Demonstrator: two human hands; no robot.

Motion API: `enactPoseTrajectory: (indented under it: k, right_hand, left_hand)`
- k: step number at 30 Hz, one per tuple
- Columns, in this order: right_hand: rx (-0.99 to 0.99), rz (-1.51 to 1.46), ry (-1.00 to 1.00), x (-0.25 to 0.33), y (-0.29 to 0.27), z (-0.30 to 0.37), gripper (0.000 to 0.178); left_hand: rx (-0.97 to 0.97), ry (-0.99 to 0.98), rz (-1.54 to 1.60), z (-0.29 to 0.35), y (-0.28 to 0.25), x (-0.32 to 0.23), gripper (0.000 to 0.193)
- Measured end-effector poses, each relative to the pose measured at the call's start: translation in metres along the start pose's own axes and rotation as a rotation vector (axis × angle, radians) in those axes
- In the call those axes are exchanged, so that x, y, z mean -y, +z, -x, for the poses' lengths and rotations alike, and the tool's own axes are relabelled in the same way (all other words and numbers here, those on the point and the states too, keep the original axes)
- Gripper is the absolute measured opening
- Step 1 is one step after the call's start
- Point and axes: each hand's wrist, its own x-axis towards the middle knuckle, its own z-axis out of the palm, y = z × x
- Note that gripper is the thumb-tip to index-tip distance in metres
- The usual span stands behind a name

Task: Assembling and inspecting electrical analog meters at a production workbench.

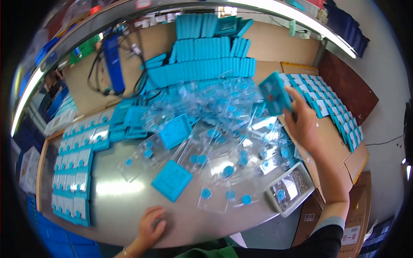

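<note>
My right hand [302,122] is raised over the right side of the worktable, its fingers closed on the edge of a turquoise plastic case [272,95]. The case is tilted, with small details on its face too blurred to read. My left hand [150,227] rests near the table's front edge, fingers loosely curled and apart from the thumb, with nothing seen in it. Closest to it lies a flat turquoise square panel [172,180]. Another turquoise panel [176,131] lies farther back. Clear plastic covers [215,172] with blue round knobs are heaped across the middle.
Stacked turquoise cases [202,49] form rows at the back. White-faced turquoise units stand in rows at left [71,185] and on cardboard at right [331,103]. A white bin [282,202] holds small metal parts. A blue handheld tool [112,64] hangs at back left.
</note>
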Motion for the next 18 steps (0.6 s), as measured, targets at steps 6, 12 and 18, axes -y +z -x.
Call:
enactPoseTrajectory:
  k: [6,12,18]
  right_hand:
    - [0.249,-0.106,-0.806,0.154,0.025,0.068,0.041]
    - [0.502,-0.509,-0.497,0.216,0.046,0.092,0.034]
    - [0.207,-1.734,0.556,0.272,0.050,0.077,0.023]
  left_hand:
    - [0.489,-0.312,1.725,-0.039,0.026,-0.063,0.055]
    - [0.274,-0.348,1.368,0.009,-0.002,-0.008,0.050]
    - [0.010,-0.331,1.352,0.040,0.002,-0.007,0.042]
